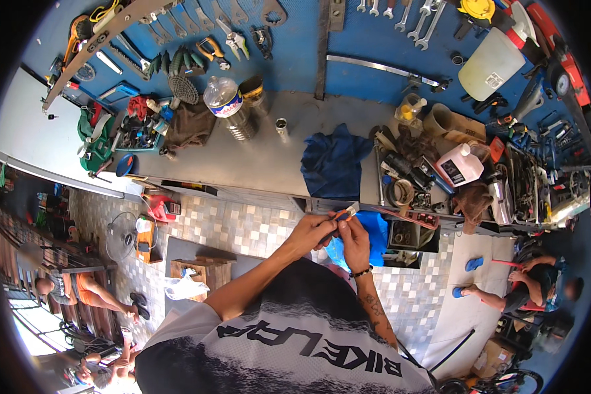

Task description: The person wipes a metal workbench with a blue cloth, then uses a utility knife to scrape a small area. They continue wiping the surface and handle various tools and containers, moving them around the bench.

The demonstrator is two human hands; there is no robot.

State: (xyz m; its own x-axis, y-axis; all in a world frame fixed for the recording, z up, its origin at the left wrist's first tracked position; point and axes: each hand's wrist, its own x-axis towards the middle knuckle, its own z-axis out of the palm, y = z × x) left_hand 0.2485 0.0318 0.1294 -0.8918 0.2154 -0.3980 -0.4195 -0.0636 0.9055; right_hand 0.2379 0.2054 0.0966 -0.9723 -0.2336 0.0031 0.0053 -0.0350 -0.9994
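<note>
In front of my chest, beside the workbench edge, my two hands meet around a small object [350,211] with an orange-red part and a pale, flat end. It resembles a small paintbrush, but its kind is too small to make out. My left hand [314,232] is closed, its fingers curled around the object's lower part, which they hide. With thumb and fingers pinched near the pale end, my right hand [355,244] also grips it. A dark blue cloth [337,161] lies just beyond my hands and hangs over the bench edge.
On the metal workbench [262,154] stand a large clear bottle [224,98], a small metal cup [282,129] and a pink-white jug [458,164] among tools. A blue bag [373,238] hangs below my right hand. People sit at left [88,289] and right [535,285].
</note>
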